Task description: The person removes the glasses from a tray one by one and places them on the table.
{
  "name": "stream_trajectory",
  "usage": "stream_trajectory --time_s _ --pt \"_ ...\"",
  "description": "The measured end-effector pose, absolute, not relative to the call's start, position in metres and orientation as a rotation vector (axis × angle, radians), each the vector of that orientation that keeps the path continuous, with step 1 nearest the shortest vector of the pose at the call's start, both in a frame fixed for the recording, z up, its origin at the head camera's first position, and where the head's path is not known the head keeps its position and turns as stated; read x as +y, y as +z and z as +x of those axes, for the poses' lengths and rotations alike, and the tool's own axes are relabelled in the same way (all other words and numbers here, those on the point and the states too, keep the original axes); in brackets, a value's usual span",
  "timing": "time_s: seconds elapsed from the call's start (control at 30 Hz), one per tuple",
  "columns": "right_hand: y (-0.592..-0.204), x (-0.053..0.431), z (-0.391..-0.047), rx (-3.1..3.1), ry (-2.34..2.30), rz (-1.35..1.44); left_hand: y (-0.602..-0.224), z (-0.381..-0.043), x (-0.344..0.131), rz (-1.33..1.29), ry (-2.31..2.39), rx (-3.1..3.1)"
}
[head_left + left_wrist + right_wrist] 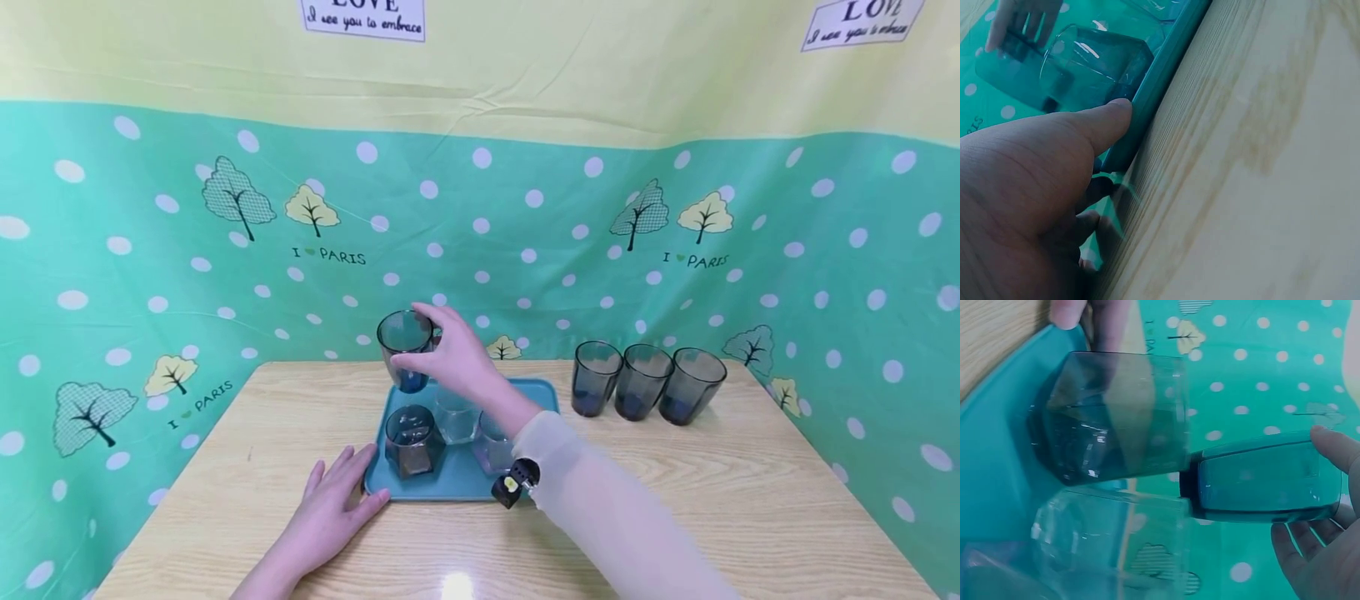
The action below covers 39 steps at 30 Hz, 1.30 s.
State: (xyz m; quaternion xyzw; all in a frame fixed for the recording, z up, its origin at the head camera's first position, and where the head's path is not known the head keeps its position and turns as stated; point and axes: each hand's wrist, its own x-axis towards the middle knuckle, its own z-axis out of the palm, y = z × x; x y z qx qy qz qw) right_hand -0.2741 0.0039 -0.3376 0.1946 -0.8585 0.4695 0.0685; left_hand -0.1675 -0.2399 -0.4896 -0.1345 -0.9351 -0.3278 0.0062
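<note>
My right hand (pixel 457 358) grips a tall smoky-dark drinking glass (pixel 405 333) near its rim, held upright above the back left of the blue tray (pixel 457 490). In the right wrist view that glass (pixel 1260 478) sits between thumb and fingers, its base close beside the other glasses. My left hand (pixel 330 508) rests at the tray's near left corner, thumb on the front rim and fingers spread along the left side. On the tray stand a short dark faceted glass (pixel 415 446), a clear glass (pixel 455 417) and a faintly purple glass (pixel 491 446), partly behind my right wrist.
Three tall dark glasses (pixel 633 383) stand in a row on the wooden table (pixel 675 500), right of the tray. Behind the table hangs a green dotted cloth (pixel 525 242). A dark trinket (pixel 513 483) hangs at my right cuff.
</note>
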Motion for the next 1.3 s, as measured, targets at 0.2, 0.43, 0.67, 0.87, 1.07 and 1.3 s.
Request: stream_trajectory --time_s 0.2,0.43,0.67,0.87,1.07,1.3 --pt "-0.317 0.020 -0.265 -2.531 1.474 0.600 -0.490 -0.166 -0.240 -0.439 -1.027 -2.894" --pt "-0.300 0.042 -0.254 -2.481 1.527 0.592 -0.491 -0.164 -0.240 -0.462 -0.987 -2.859" --pt "-0.287 0.071 -0.242 -2.434 1.532 0.592 -0.490 -0.164 -0.239 -0.461 -0.994 -2.863" --pt "-0.282 0.097 -0.231 -2.401 1.534 0.591 -0.492 -0.164 -0.239 -0.466 -0.997 -2.857" --pt "-0.278 0.121 -0.217 -2.395 1.506 0.564 -0.493 -0.165 -0.239 -0.467 -1.008 -2.853" --pt "-0.275 0.148 -0.201 -2.435 1.457 0.528 -0.491 -0.164 -0.238 -0.470 -0.994 -2.859"
